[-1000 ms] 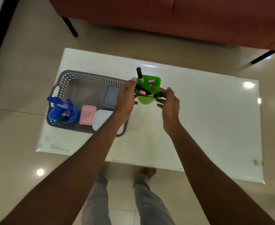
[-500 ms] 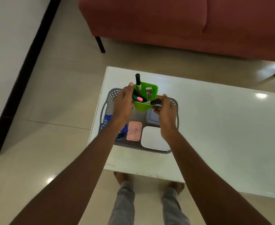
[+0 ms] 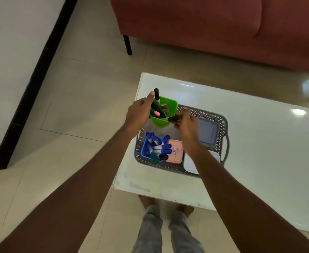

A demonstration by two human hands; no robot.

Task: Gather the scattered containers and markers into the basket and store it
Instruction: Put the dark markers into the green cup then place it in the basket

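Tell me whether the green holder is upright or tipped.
Upright: the green holder opens upward, markers standing inside, left hand and right hand gripping its sides.

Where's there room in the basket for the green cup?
The bare patch of basket floor is at the far left, where the green cup hangs, bordered by the blue cup, the pink box and the grey lidded box. The near side is crowded. The table right of the basket is bare.

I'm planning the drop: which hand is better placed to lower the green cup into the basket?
Left, probably: the left hand wraps the green marker cup's side, above the gray basket's free far-left corner, while the right hand only pinches its right corner.
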